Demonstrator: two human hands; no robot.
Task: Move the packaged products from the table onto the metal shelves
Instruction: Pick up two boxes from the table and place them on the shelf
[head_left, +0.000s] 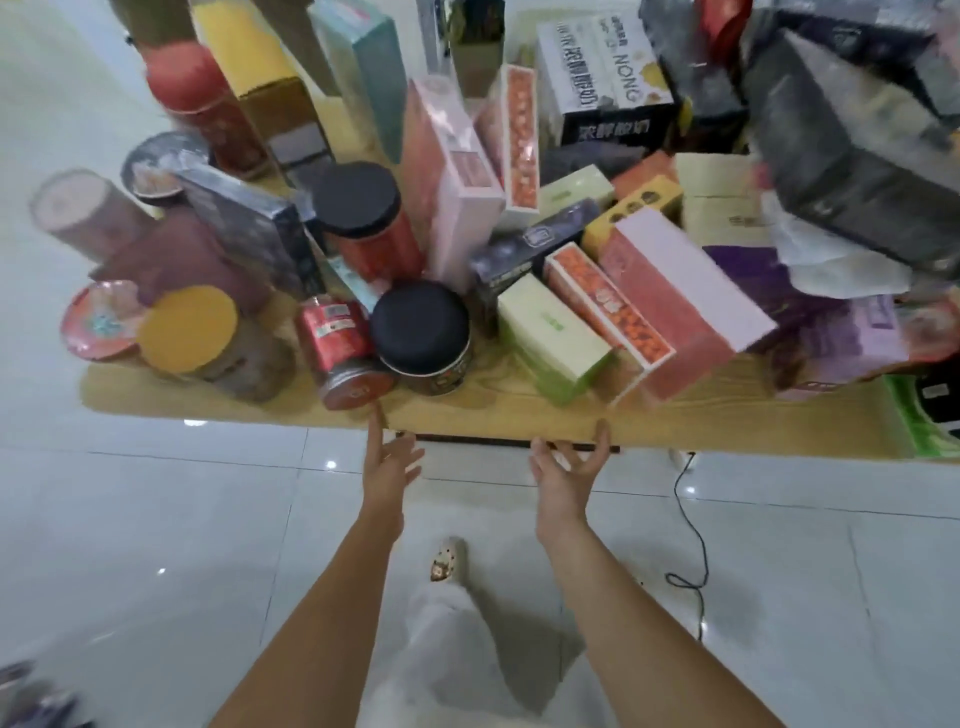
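left hand (388, 460): we hold it out at the near edge of the table, fingers straight and spread, grasping nothing; its forefinger points up to just below the red jar
right hand (565, 470): we hold it just to the right of the left one, palm turned inward, fingers loosely bent and empty; its thumb tip overlaps the table edge, and we cannot tell whether it touches
table (498, 415): we look down on a wooden top crowded with packaged goods, every one of them resting on it
red jar (340, 345): it leans with its lid toward us, close to the near edge
squat jar (422, 332): black-lidded and upright, it stands just beside the red jar on the right
tall jar (366, 221): we see it behind those two, red with a black lid
yellow-lidded jar (189, 330): it stands near the left corner, with a foil-topped bowl (101, 322) just beside it
boxes: right of the jars we see a green box (550, 338), an orange box (608, 312) and a pink box (680, 291), tilted and leaning side by side
carton (602, 78): white and black, it stands at the far side
floor (156, 519): pale glossy tiles, with a black cable (693, 519) lying right of our right arm
legs: between our arms we see light trousers (452, 649) and one shoe (447, 561)
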